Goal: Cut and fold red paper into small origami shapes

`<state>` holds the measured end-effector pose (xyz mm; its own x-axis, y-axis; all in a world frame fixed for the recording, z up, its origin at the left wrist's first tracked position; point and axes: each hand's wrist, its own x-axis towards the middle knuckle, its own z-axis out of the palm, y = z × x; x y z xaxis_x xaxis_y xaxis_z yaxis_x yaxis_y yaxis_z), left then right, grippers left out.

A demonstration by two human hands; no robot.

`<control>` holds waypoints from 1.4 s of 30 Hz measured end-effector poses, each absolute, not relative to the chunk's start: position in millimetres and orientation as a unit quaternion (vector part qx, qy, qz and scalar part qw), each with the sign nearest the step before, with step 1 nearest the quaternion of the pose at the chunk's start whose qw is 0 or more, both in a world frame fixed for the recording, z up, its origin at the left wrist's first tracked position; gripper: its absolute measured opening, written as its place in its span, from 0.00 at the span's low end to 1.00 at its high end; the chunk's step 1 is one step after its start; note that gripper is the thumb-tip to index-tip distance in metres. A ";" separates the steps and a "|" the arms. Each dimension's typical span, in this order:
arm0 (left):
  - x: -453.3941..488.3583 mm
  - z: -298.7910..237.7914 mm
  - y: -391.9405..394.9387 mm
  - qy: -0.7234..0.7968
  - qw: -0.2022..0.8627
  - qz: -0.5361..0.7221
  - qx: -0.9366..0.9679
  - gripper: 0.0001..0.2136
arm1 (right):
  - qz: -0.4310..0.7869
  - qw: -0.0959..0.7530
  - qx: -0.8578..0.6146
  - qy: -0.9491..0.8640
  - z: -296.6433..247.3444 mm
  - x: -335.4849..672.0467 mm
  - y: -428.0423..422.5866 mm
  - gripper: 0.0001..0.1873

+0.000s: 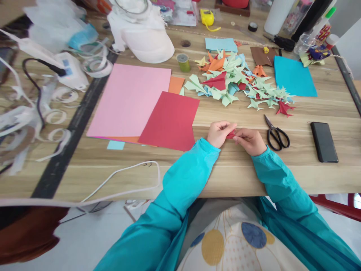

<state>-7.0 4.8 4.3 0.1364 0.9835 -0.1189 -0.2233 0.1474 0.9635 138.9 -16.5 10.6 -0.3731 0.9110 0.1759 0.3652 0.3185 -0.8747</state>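
Your left hand (219,133) and right hand (251,141) meet just above the near part of the desk (231,177), and the red slip (231,134) is between them, its two ends in your fingertips. Both hands are nearly closed: each has thumb and forefinger pinched on the slip, with the other fingers curled in. So small a piece leaves room for fingertips only, and a hold from both sides probably steadies it better than one hand could; how it is folded is too small and covered to tell. Your sleeves (194,165) reach down to the wrists, leaving the fingers bare to feel the paper. Just beside your right hand lie the scissors (273,130), blades pointing away from you and handles nearer, which makes them easy to pick up. Farther right of that hand, the phone (324,142) lies flat, well apart from the paper. Left of your left hand, the red sheet (172,120) overlaps the pink sheet (131,98), so the red is likely the easier one to reach. Beyond both hands sits a heap of folded pieces (234,67), seemingly placed there to leave you elbow room, with the blue sheet (295,77) to its right.
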 end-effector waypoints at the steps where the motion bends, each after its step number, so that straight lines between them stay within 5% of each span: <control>1: -6.7 4.0 4.4 0.445 0.608 0.490 0.438 0.16 | 0.388 0.347 -0.437 -0.734 11.3 138.8 -16.6 0.15; 9: -9.1 4.3 4.3 0.459 0.541 0.491 0.506 0.16 | 0.399 0.332 -0.447 -0.728 12.1 140.0 -16.1 0.16; 19: -6.0 4.7 4.1 0.420 0.660 0.472 0.406 0.20 | 0.494 0.400 -0.458 -0.622 10.2 141.2 -13.4 0.17; 42: -7.9 -0.4 5.1 0.416 0.660 0.491 0.387 0.19 | 0.535 0.434 -0.444 -0.573 11.2 139.2 -13.0 0.17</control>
